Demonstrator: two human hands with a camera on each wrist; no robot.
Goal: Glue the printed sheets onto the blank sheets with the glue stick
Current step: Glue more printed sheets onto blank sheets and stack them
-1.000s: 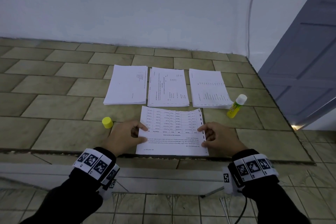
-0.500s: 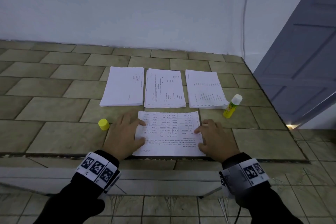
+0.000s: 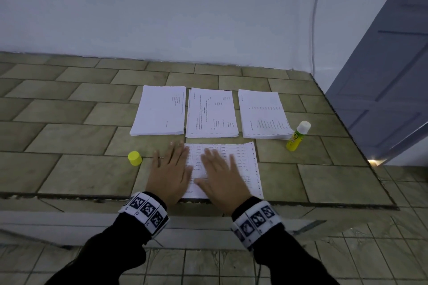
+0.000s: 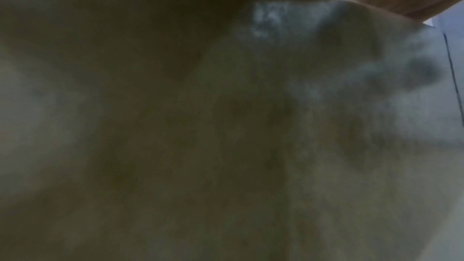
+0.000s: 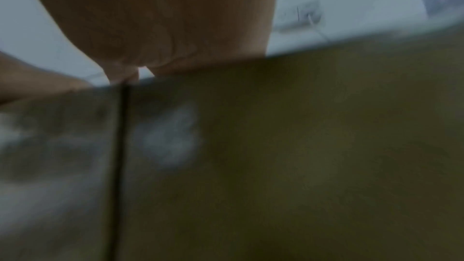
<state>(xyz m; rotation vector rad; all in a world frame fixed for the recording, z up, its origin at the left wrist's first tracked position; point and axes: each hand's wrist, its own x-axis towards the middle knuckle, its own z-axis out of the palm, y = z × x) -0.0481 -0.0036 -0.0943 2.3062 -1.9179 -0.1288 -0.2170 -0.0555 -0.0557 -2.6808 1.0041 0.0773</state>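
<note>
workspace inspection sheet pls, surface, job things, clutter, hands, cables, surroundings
Surface: tiled ledge, olive tiles.
Job's things: printed sheet flat at the near edge; three paper stacks in a row behind it; glue stick lying uncapped beside the right stack; yellow cap left of the sheet.
Clutter: nothing seen.
Hands: left hand flat across the sheet's left edge; right hand flat on the sheet, fingers straight.
Cables: thin white cable running down the wall.
Surroundings: pale wall, grey door at right, tiled floor below.

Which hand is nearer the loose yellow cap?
Left. The left hand lies flat just right of the yellow cap; the right hand lies beyond it, on the printed sheet.
</note>
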